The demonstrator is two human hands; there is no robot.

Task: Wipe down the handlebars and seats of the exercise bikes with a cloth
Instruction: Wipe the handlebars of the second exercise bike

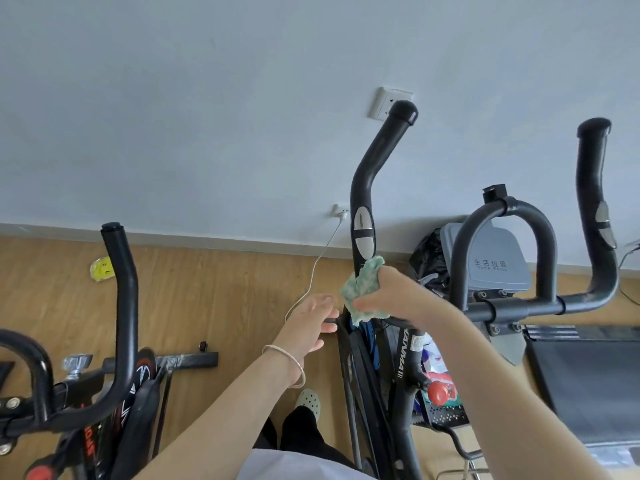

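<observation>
Before pale wall (207,98), right hand (393,294) grips cloth (360,289) against handlebar (363,188)

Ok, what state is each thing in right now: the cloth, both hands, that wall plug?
cloth: bunched, pressed against the handlebar below its silver sensor
right hand: gripping the cloth
left hand: open, fingers straight, holding nothing
wall plug: plugged in, white cable trailing down
</observation>
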